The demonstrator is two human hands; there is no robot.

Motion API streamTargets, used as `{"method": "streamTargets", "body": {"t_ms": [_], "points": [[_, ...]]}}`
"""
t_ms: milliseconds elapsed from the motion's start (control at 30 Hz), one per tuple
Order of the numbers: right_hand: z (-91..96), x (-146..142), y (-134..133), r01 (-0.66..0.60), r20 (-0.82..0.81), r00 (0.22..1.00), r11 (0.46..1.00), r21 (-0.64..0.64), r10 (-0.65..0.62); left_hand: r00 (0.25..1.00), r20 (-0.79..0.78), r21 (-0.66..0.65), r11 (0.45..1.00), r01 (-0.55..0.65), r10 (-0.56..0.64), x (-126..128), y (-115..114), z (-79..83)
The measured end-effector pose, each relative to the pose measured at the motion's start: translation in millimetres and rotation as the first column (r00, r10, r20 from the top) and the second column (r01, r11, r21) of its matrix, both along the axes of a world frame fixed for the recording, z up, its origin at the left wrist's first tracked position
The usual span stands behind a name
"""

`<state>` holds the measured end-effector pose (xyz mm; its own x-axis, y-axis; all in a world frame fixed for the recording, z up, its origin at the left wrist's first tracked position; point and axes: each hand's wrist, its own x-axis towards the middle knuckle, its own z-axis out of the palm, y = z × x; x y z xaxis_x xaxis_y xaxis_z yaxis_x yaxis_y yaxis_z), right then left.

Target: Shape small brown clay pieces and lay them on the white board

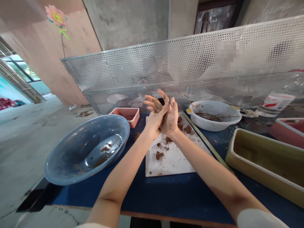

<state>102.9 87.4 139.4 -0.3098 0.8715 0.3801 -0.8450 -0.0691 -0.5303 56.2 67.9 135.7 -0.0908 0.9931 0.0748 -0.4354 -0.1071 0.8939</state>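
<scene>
My left hand (154,111) and my right hand (171,118) are pressed palm to palm above the far end of a white board (175,161). The fingers of both are stretched upward, the left ones fanned out. A small dark thing shows between the palms at the top; I cannot make out what it is. Brown clay lumps (159,155) and crumbs lie scattered on the board below the hands. More lumps (187,128) sit just right of my right wrist.
A wide blue basin (71,158) with brown residue stands at the left. Behind it is a small pink tray (129,111). A white bowl (215,125), a yellow-green trough (261,177), a pink tray (288,122) and a plastic bottle (280,98) stand at the right. A perforated metal screen (190,63) closes the back.
</scene>
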Motion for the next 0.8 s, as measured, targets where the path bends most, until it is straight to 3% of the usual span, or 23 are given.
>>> {"method": "streamTargets", "body": {"t_ms": [100,200,400,533,633,800], "points": [[4.5,10.6,5.2,-0.013,-0.074,0.997,0.999,0.031,0.016,0.998,-0.025,0.029,0.998,0.051,-0.050,2.6,-2.1,2.4],[11.0,21.6,8.3,-0.138,-0.106,0.984,0.989,0.045,0.142,0.998,-0.024,0.035,0.997,0.063,-0.062,5.6,-5.3,5.6],[13.9,37.5,15.3,-0.359,-0.113,0.920,0.923,0.136,0.375,0.994,0.000,0.060,0.992,0.106,-0.107,6.7,-9.7,10.7],[8.2,46.4,28.8,-0.441,-0.149,0.873,0.882,0.165,0.464,0.988,0.008,0.081,0.985,0.154,-0.155,9.7,-10.4,7.4],[5.9,46.6,32.0,-0.383,-0.190,0.893,0.911,0.154,0.407,0.989,0.015,0.067,0.987,0.145,-0.147,10.1,-10.3,5.8],[0.5,32.0,20.5,-0.159,-0.187,0.969,0.986,0.043,0.164,0.996,0.051,0.032,0.997,0.077,-0.078,12.4,-7.6,2.1]]}}
